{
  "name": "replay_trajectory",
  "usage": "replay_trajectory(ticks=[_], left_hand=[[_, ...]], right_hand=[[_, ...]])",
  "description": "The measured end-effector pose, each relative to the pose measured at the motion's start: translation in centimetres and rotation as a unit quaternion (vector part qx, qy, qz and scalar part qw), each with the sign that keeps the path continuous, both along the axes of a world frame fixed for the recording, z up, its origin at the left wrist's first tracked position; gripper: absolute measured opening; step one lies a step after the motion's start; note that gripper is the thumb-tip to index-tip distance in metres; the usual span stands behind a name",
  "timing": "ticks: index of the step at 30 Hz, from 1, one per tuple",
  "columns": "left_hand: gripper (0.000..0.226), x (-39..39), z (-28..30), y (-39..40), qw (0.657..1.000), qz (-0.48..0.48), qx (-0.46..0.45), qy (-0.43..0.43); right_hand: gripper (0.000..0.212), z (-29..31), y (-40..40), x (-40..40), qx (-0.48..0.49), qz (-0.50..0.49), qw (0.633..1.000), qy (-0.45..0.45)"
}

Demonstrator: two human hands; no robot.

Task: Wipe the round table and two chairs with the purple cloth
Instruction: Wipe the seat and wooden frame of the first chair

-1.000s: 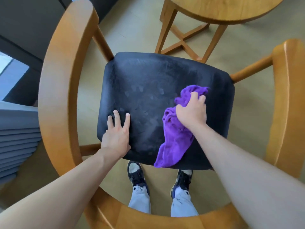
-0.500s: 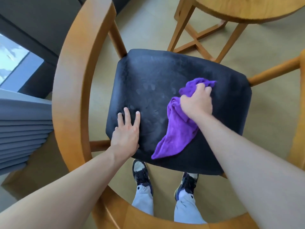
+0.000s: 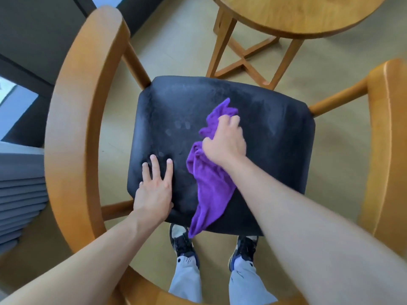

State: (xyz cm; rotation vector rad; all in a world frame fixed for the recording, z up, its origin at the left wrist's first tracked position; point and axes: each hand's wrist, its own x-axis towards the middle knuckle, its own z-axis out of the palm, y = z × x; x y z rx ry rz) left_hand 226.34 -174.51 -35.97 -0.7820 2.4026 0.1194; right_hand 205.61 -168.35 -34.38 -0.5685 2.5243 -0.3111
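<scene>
A wooden chair with a black seat (image 3: 271,137) stands right under me, its curved wooden back (image 3: 74,119) wrapping round the left and near sides. My right hand (image 3: 224,142) is closed on the purple cloth (image 3: 209,188) and presses it on the middle of the seat; the cloth's loose end trails over the seat's near edge. My left hand (image 3: 154,188) lies flat on the seat's near left corner, fingers spread, holding nothing. The round wooden table (image 3: 297,16) shows at the top right, beyond the chair.
The table's crossed wooden legs (image 3: 248,56) stand just past the seat's far edge. My two feet (image 3: 182,243) are on the pale floor under the seat's near edge. A dark wall and grey blinds (image 3: 19,194) are at the left.
My right hand has slid the cloth a little left toward the seat's middle. The left hand stays flat on the same corner. The view has shifted slightly.
</scene>
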Motion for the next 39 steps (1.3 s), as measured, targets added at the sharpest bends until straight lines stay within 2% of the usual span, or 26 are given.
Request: replay_trajectory(ticks=[2,4,5,6,8,11,13,14,16,18,20,22,24,25,26,27,28,29,30,32,33,34,35,37,38,39], left_hand=[[0.128,0.0,0.2,-0.2,1.0,-0.01,0.0,-0.005],[0.116,0.2,0.3,-0.4,1.0,-0.02,0.003,-0.002],[0.111,0.3,0.4,-0.4,1.0,-0.02,0.005,0.002],[0.11,0.3,0.5,-0.5,1.0,-0.015,0.007,0.006],[0.123,0.3,0.4,-0.6,1.0,-0.003,0.004,0.009],[0.134,0.2,0.1,-0.5,1.0,0.005,0.012,0.014],[0.135,0.4,-0.1,-0.5,1.0,0.015,0.011,0.02],[0.136,0.5,-0.2,-0.6,1.0,0.016,0.009,0.023],[0.135,0.5,-0.4,-0.7,1.0,0.016,0.011,0.024],[0.129,0.6,0.0,-0.8,0.999,0.017,0.022,0.017],[0.117,0.7,0.5,-0.8,0.999,0.021,0.039,0.004],[0.11,0.5,1.0,-0.9,0.997,0.039,0.059,-0.005],[0.091,-0.1,2.1,-0.8,0.986,0.116,0.112,0.032],[0.072,-0.7,2.8,-0.7,0.97,0.174,0.149,0.082],[0.05,-1.2,3.6,-0.4,0.94,0.244,0.188,0.15],[0.033,-1.9,4.6,0.3,0.888,0.334,0.221,0.226],[0.027,-2.7,6.0,1.0,0.824,0.42,0.251,0.286],[0.029,-3.6,7.4,1.8,0.751,0.493,0.285,0.334],[0.032,-4.4,8.6,2.4,0.658,0.562,0.333,0.375],[0.037,-5.2,9.6,3.2,0.472,0.647,0.419,0.427],[0.042,-5.2,9.5,3.3,0.416,0.661,0.435,0.447],[0.044,-5.1,9.4,3.1,0.4,0.661,0.434,0.463],[0.038,-5.0,9.1,2.6,0.417,0.66,0.411,0.471],[0.02,-5.1,8.0,1.3,0.478,0.676,0.321,0.46],[0.017,-5.0,7.5,0.8,0.502,0.687,0.269,0.451],[0.02,-4.9,7.1,0.2,0.52,0.694,0.229,0.443]], right_hand=[[0.05,0.4,-0.4,3.6,0.02,0.15,0.988,-0.044],[0.042,1.0,-0.2,7.4,0.015,0.3,0.944,-0.14],[0.035,1.4,-0.1,8.0,0.011,0.323,0.928,-0.185],[0.027,1.7,-0.1,7.5,0.0,0.31,0.926,-0.217],[0.023,1.8,-0.8,4.8,-0.046,0.234,0.949,-0.208],[0.044,1.3,-2.9,-0.5,-0.104,0.044,0.99,-0.086],[0.051,0.9,-5.0,-1.7,-0.106,-0.002,0.993,-0.055],[0.053,0.7,-5.8,-1.3,-0.079,0.028,0.995,-0.053],[0.054,0.4,-6.5,1.0,-0.013,0.167,0.986,-0.015],[0.054,0.3,-5.9,4.1,-0.001,0.314,0.949,0.0],[0.05,0.4,-4.8,5.6,-0.014,0.405,0.912,-0.061],[0.038,0.9,-3.6,5.1,-0.016,0.409,0.898,-0.161],[0.018,1.6,-2.8,4.2,-0.038,0.34,0.907,-0.245],[0.018,1.9,-2.3,3.8,-0.053,0.299,0.916,-0.263],[0.02,2.1,-2.0,3.5,-0.064,0.253,0.924,-0.279],[0.024,2.5,-1.7,3.4,-0.077,0.198,0.93,-0.301],[0.03,3.2,-1.6,3.5,-0.097,0.132,0.928,-0.335],[0.037,4.0,-1.6,3.7,-0.129,0.051,0.911,-0.388],[0.04,4.6,-1.5,3.9,-0.161,-0.033,0.877,-0.452],[0.037,5.6,-2.0,4.0,-0.202,-0.152,0.77,-0.585],[0.039,6.1,-2.3,4.1,-0.215,-0.181,0.728,-0.625],[0.041,6.5,-2.6,4.1,-0.224,-0.191,0.711,-0.639],[0.039,6.6,-3.0,4.0,-0.235,-0.185,0.725,-0.62],[0.034,6.3,-3.9,4.0,-0.231,-0.116,0.82,-0.511],[0.038,6.4,-4.2,4.1,-0.209,-0.061,0.871,-0.44],[0.042,6.4,-4.5,4.1,-0.191,-0.012,0.906,-0.377]])
